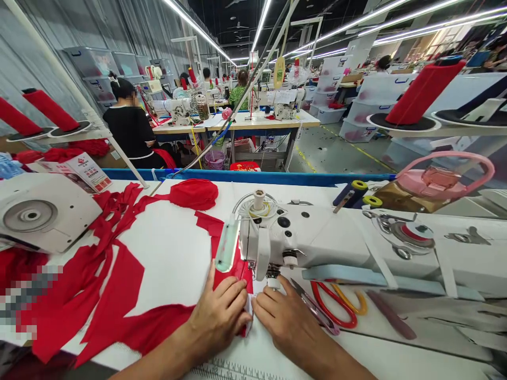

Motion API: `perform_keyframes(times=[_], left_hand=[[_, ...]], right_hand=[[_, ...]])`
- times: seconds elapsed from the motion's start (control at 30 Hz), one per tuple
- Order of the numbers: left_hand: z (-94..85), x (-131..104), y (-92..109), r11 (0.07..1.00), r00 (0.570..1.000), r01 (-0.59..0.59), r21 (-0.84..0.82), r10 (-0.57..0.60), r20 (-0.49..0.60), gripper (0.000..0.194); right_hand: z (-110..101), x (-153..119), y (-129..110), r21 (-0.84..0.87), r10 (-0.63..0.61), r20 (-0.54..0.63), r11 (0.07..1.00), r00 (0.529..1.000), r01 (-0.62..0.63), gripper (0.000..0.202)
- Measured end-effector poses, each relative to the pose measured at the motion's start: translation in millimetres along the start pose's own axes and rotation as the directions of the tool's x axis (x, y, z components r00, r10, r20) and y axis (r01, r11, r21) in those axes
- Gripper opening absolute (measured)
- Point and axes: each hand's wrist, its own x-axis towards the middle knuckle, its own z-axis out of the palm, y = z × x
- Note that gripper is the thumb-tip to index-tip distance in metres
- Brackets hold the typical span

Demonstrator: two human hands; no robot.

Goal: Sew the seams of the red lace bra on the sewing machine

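The left hand is laid palm down, its forearm slanted in from the lower left, with most fingers bent and held close together while one outer finger is stretched forward beside a translucent pale green guard. The right hand, its forearm brought in from the lower right, is likewise turned palm down, with one finger extended towards the small metal parts beneath the head of a white sewing machine and the others curled inward. By the left fingers, a flat strip of red cloth is pressed against a white tabletop; whether its edge is also pinched by either hand cannot be told. The strip is placed at the left of the machine head, between the hands and partly under the guard. Its long axis is pointed away from the wearer, with the far end leaned to the left. A narrow white piece is seen at its near right edge, close to both hands. Much of the near cloth is covered by the left hand, the right fingertips are partly hidden, and both forearms are cut off by the bottom edge.
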Motion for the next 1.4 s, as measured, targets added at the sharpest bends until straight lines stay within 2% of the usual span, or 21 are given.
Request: perform_keyframes(times=[0.1,0.2,0.3,0.47,0.67,0.87,1.1,1.23,1.3,1.4], left_hand=[[-0.5,0,7,1.0,1.0,0.013,-0.007,-0.013,-0.015,0.021],[-9.1,3,4,0.999,0.998,-0.002,-0.036,0.004,0.065,0.023],[-15.4,7,-1,0.999,0.994,0.01,-0.054,-0.004,0.113,0.024],[-12.1,11,-6,0.999,0.994,0.012,-0.044,-0.007,0.112,0.02],[-7.7,17,-14,0.998,0.998,-0.001,-0.058,0.005,0.067,0.018],[-11.8,20,-21,0.996,0.997,-0.024,-0.082,0.03,0.077,0.023],[-16.9,27,-31,0.997,0.998,-0.032,-0.064,0.035,0.054,0.029],[-21.9,31,-26,0.993,0.994,0.036,-0.113,-0.024,0.11,0.034],[-23.3,30,-19,0.991,0.991,0.013,-0.134,0.004,0.131,0.031],[-21.2,23,-11,0.992,0.995,-0.055,-0.114,0.064,0.077,0.025]], right_hand=[[2,-3,1,0.027,0.003,-0.033,1.0,0.999,-0.002,0.035],[8,-10,0,0.039,0.019,-0.091,0.999,0.996,-0.016,0.034],[10,-13,-2,0.041,0.03,-0.094,0.999,0.995,-0.027,0.036],[11,-14,0,0.028,0.063,-0.088,0.998,0.994,-0.061,0.036],[14,-17,3,-0.019,0.105,-0.021,0.994,0.994,-0.105,0.049],[12,-13,3,-0.053,0.099,-0.065,0.993,0.993,-0.102,0.056],[16,-13,6,-0.134,0.101,-0.008,0.986,0.995,-0.101,0.061],[16,-14,6,-0.17,0.135,0.042,0.977,0.99,-0.125,0.066],[16,-14,6,-0.168,0.15,0.044,0.976,0.988,-0.14,0.066],[16,-14,5,-0.15,0.159,0.041,0.977,0.986,-0.151,0.068]])
